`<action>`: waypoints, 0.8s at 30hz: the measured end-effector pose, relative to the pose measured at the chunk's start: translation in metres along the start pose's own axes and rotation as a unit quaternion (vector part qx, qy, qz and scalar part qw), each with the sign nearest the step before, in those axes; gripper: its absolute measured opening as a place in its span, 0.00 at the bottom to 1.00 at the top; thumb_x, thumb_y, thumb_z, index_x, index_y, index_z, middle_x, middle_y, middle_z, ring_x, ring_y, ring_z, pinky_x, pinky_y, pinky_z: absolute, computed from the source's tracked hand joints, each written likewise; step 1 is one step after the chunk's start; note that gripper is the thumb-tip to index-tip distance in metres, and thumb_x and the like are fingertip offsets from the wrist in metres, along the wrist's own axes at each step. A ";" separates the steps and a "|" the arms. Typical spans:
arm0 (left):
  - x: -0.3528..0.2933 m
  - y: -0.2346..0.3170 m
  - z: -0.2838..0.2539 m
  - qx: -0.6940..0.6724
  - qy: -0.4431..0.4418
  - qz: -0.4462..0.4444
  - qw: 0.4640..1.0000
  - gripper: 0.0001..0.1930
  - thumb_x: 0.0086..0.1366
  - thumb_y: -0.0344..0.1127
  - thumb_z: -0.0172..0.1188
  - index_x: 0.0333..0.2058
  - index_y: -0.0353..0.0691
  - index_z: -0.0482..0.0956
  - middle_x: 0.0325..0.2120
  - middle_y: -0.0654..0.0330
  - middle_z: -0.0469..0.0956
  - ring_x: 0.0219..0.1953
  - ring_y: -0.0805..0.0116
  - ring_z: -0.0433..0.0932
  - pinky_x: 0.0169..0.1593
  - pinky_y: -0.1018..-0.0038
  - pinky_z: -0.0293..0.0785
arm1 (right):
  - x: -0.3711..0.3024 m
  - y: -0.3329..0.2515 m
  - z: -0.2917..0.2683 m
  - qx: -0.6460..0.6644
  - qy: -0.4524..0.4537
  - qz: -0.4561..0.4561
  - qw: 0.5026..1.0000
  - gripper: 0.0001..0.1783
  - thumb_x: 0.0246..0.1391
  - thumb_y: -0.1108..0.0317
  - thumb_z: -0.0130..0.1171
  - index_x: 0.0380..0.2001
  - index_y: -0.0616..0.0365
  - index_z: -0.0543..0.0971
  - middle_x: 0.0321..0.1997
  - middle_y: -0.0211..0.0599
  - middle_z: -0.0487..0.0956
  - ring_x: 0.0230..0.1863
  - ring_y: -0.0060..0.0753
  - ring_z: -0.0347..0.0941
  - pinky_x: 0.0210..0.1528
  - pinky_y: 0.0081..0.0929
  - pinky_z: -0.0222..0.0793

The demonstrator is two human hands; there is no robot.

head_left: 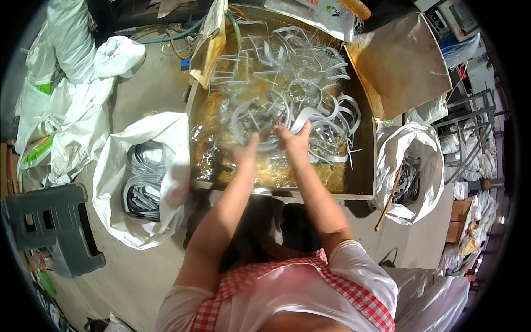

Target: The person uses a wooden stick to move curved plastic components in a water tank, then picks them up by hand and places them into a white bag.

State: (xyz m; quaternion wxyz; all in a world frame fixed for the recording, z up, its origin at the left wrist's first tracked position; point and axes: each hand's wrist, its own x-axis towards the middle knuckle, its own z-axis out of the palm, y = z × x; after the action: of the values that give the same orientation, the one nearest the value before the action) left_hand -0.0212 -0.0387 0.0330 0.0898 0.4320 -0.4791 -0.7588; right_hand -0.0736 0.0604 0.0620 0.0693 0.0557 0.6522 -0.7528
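At twelve o'clock, over the tub point(354, 196), the left hand point(247, 150) is blurred, its hold impossible to tell; the right hand point(294, 145), fingers parted, meets curled strips point(308, 112), grip unclear.

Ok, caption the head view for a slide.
Left hand and right hand reach among pale curved strips in a liquid-filled metal tank, an open white sack to the left.

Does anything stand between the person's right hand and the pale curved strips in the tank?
Nothing visible does: the right hand is at a pale strip, apparently touching it; more strips lie tangled nearby.
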 end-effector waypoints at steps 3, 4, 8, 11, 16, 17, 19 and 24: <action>0.005 -0.011 0.001 0.233 -0.027 0.307 0.922 0.33 0.47 0.41 0.66 0.50 0.33 0.64 0.45 0.48 0.70 0.47 0.59 0.71 0.50 0.68 0.64 | -0.002 -0.014 -0.009 -0.047 -0.078 -0.015 0.996 0.31 0.45 0.75 0.56 0.52 0.63 0.56 0.43 0.43 0.70 0.41 0.30 0.70 0.40 0.26 0.69; -0.007 0.007 0.001 0.210 -0.175 0.328 0.904 0.29 0.46 0.39 0.66 0.47 0.34 0.68 0.43 0.49 0.71 0.44 0.60 0.73 0.46 0.68 0.67 | -0.007 -0.021 -0.005 -0.020 -0.097 -0.014 0.995 0.32 0.47 0.74 0.55 0.54 0.63 0.54 0.44 0.43 0.70 0.43 0.30 0.69 0.42 0.26 0.68; -0.022 0.045 -0.010 0.224 -0.427 0.101 0.870 0.24 0.47 0.40 0.65 0.42 0.34 0.73 0.36 0.55 0.76 0.38 0.67 0.75 0.39 0.73 0.71 | -0.015 -0.034 0.000 -0.071 -0.191 0.012 0.979 0.34 0.54 0.64 0.51 0.60 0.61 0.51 0.52 0.45 0.67 0.52 0.34 0.64 0.53 0.30 0.61; -0.022 0.031 -0.006 0.191 -0.349 0.128 0.908 0.20 0.48 0.35 0.64 0.41 0.35 0.74 0.33 0.60 0.76 0.35 0.73 0.75 0.36 0.77 0.70 | -0.001 0.004 -0.006 -0.379 -0.214 -0.158 0.886 0.27 0.57 0.65 0.49 0.59 0.56 0.58 0.55 0.41 0.66 0.52 0.29 0.64 0.54 0.27 0.60; -0.008 0.056 -0.027 -0.087 -0.312 0.057 0.944 0.17 0.53 0.26 0.55 0.43 0.31 0.68 0.26 0.55 0.73 0.27 0.65 0.74 0.35 0.72 0.72 | 0.016 -0.008 -0.032 -0.109 0.043 -0.146 0.982 0.15 0.56 0.64 0.51 0.44 0.61 0.71 0.46 0.37 0.73 0.48 0.27 0.66 0.51 0.25 0.61; -0.003 0.064 -0.032 -0.106 -0.316 0.056 0.941 0.17 0.54 0.26 0.53 0.44 0.30 0.66 0.26 0.54 0.72 0.26 0.65 0.74 0.34 0.72 0.71 | 0.027 0.020 -0.063 -0.175 0.062 -0.097 0.978 0.15 0.56 0.62 0.51 0.42 0.60 0.72 0.43 0.36 0.73 0.43 0.25 0.67 0.45 0.24 0.63; -0.003 0.081 -0.044 -0.122 -0.320 0.090 0.935 0.17 0.55 0.27 0.49 0.44 0.31 0.64 0.25 0.54 0.71 0.24 0.65 0.72 0.31 0.71 0.69 | 0.035 0.070 -0.093 -0.285 -0.019 0.076 0.955 0.15 0.56 0.59 0.51 0.39 0.59 0.72 0.35 0.33 0.74 0.33 0.23 0.67 0.35 0.23 0.64; -0.009 0.093 -0.071 -0.209 -0.398 0.102 0.887 0.22 0.53 0.32 0.53 0.46 0.32 0.61 0.21 0.56 0.71 0.21 0.66 0.71 0.25 0.73 0.68 | 0.014 0.107 -0.066 -0.073 -0.216 0.390 0.892 0.25 0.59 0.48 0.39 0.38 0.62 0.71 0.30 0.37 0.74 0.26 0.28 0.69 0.27 0.24 0.66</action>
State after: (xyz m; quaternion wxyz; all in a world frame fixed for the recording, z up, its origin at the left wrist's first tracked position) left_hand 0.0108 -0.1286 0.1011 0.0565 0.0138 -0.3464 -0.9363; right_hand -0.0689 0.1099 -0.0538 0.5006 0.1361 0.5999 -0.6091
